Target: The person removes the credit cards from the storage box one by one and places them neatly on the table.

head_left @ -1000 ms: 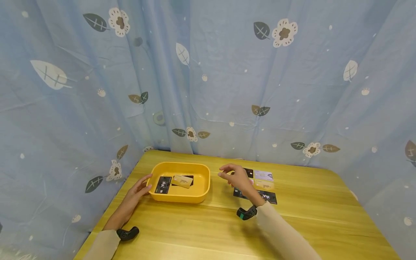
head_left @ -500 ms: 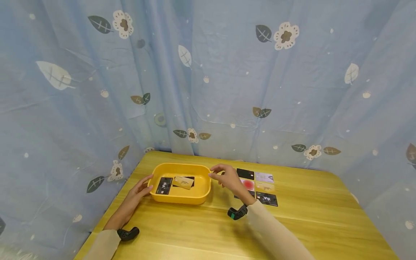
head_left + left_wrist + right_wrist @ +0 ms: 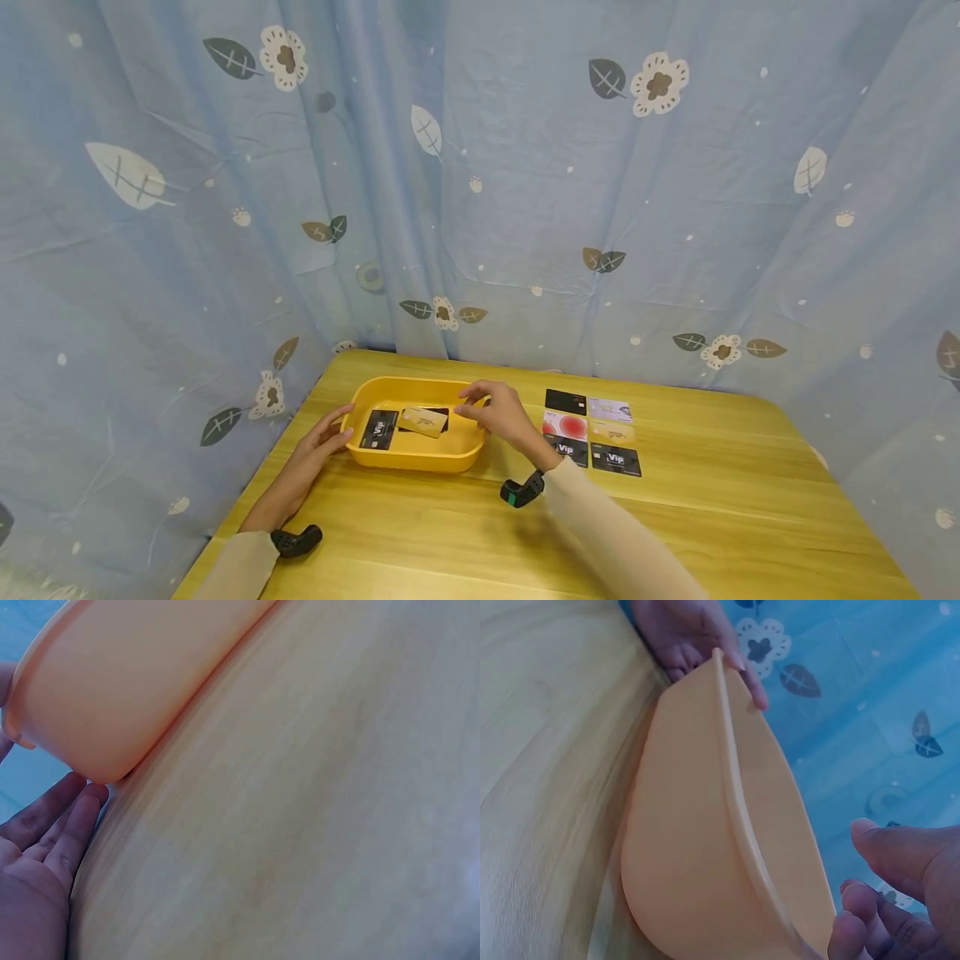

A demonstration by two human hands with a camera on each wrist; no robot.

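A yellow plastic bin (image 3: 416, 461) stands toward the table's left. My left hand (image 3: 311, 454) holds its left end; the right wrist view shows a digit of that hand (image 3: 694, 634) over the rim and other fingers outside the wall. Above the bin's right end is my right hand (image 3: 504, 412), thumb and fingers apart, with nothing visible between them (image 3: 907, 892). Inside the bin lie a black VIP card (image 3: 378, 430) and a gold card (image 3: 424, 422), which partly covers another black card (image 3: 444, 412).
Right of the bin, several cards lie in two columns: black (image 3: 566, 402), lavender (image 3: 611, 409), red-and-white (image 3: 565, 426), gold (image 3: 612, 432), and two black VIP cards, left (image 3: 566, 451) and right (image 3: 616, 459). A blue patterned curtain (image 3: 525, 167) hangs behind the wooden table (image 3: 450, 533).
My right hand has moved left, from beside the laid-out cards to over the bin's right end, uncovering the left column of cards. My left hand stays at the bin.
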